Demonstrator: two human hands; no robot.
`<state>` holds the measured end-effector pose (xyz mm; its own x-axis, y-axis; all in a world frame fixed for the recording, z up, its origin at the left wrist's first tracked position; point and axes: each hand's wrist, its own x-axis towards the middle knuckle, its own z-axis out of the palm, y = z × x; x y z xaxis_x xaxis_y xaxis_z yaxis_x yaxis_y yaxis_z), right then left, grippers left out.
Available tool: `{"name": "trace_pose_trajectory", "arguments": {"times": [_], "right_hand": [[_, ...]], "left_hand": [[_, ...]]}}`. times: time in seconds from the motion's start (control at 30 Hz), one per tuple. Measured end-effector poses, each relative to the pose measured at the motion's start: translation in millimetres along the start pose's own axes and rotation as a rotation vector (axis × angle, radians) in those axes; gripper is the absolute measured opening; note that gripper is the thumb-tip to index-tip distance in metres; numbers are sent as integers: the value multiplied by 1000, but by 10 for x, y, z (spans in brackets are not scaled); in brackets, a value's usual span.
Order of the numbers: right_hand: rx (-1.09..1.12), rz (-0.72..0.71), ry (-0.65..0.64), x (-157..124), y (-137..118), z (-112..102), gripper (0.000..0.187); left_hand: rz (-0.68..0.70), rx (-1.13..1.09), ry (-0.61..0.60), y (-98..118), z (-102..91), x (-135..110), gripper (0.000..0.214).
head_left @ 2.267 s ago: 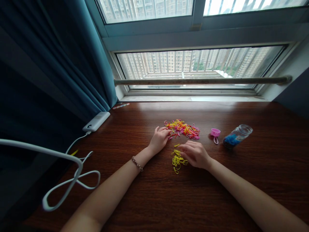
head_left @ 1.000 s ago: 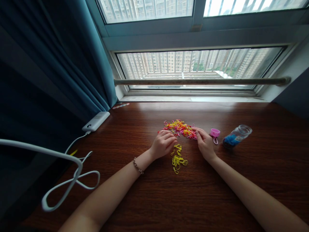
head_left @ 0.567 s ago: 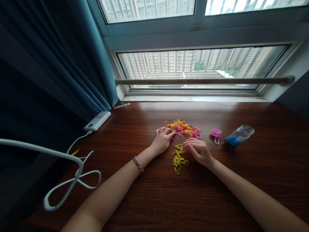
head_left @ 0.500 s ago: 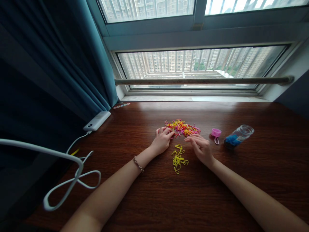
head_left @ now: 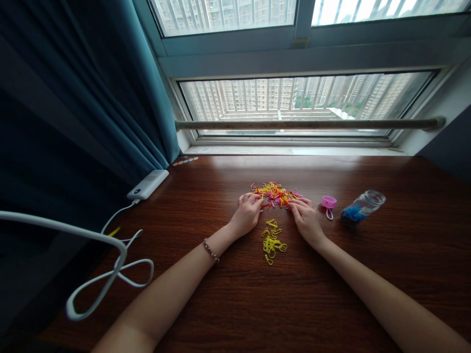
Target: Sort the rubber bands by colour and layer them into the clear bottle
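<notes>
Loops [head_left: 274, 191], slim and multicoloured, lie heaped on the glossy wood-grain tabletop [head_left: 239, 299] between your curled left hand [head_left: 248, 214] and straighter-fingered right hand [head_left: 306, 220], but I cannot tell whether either grips any.

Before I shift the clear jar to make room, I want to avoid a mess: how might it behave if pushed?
The clear jar could spill if tipped, since its mouth looks uncovered and blue contents sit inside. Its rounded wall suggests it might roll if it went over. Its smooth, shiny surface may feel slippery.
</notes>
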<state>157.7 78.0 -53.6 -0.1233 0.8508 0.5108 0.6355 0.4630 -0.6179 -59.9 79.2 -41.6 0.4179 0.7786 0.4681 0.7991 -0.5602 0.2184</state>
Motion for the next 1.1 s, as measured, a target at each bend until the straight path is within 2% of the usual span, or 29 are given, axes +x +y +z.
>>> {"name": "trace_pose_trajectory", "arguments": {"times": [0.17,0.3,0.37,0.47,0.53,0.73,0.9,1.1], "right_hand": [[137,-20,97,9,-98,-70,30],[281,-92,90,-29,-220,-144,28],[340,-176,3,-59,-279,-176,27],[401,-299,-218,-100,-329,-197,26],[408,-322,-283,-113,-327,-191,26],[334,-177,-49,-90,-263,-148,25],[327,-175,-45,-80,-270,-145,25],[321,-131,-23,-76,-255,-149,26]], "left_hand": [[61,-130,93,10,-47,-4,29],[-9,-179,169,-28,-42,-1,20],[-68,-171,172,-56,-25,3,20],[-128,-150,143,-92,11,11,28],[-160,-133,113,-110,34,16,33],[-234,-107,67,-142,57,18,24],[-264,-161,117,-149,20,21,15],[-350,-482,281,-229,16,38,14]]}}
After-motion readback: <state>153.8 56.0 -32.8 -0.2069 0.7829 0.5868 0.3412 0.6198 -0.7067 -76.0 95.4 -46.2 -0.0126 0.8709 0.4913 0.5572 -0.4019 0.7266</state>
